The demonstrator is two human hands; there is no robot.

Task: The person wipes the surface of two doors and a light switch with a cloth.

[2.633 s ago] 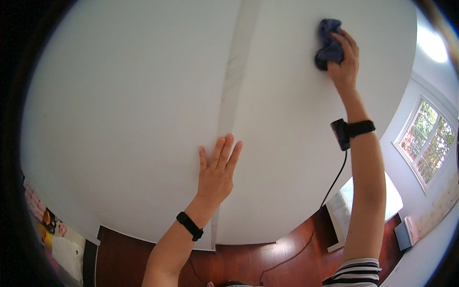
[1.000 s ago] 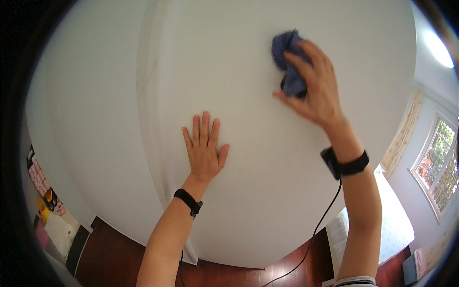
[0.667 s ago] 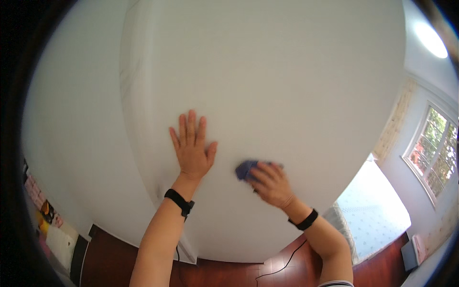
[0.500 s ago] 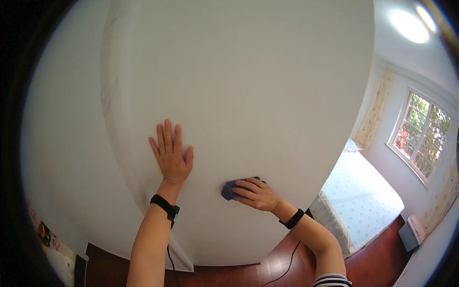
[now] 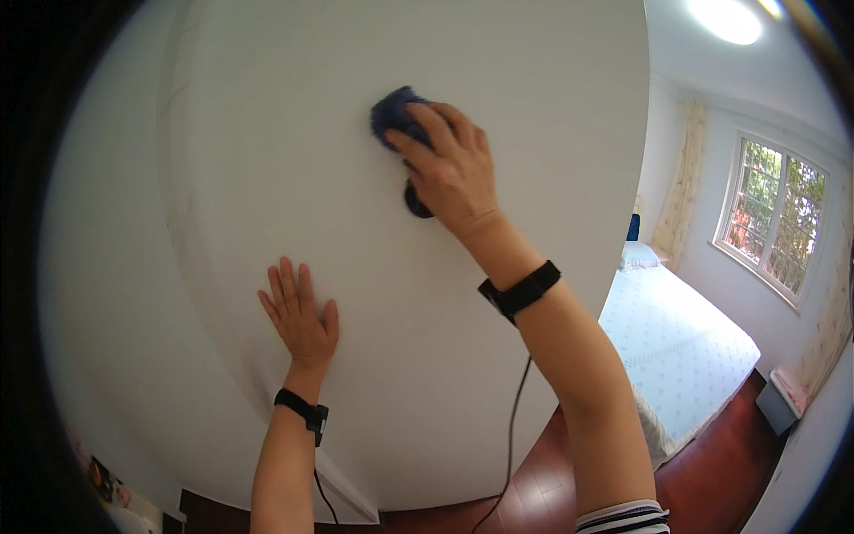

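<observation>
Flat against a white upright panel (image 5: 294, 133), my left hand (image 5: 303, 322) has its fingers spread and holds nothing. Higher up and to the right, my right hand (image 5: 454, 169) presses a bunched dark blue cloth (image 5: 393, 114) to the same panel. The fingers curl over the cloth, hiding part of it. A black round object (image 5: 417, 201) shows beneath the right palm; its kind is unclear. Black bands circle both wrists, and a thin black cable (image 5: 513, 427) hangs below the right arm.
On the right, past the panel's edge, stands a bed (image 5: 685, 347) with a pale blue cover. Beyond it are a barred window (image 5: 772, 214), patterned curtains (image 5: 683, 191) and a grey bin (image 5: 781, 402). The floor (image 5: 712, 467) is reddish-brown wood.
My right hand has moved well up the panel with the blue cloth. My left hand stays spread on the panel, while the whole view has shifted slightly.
</observation>
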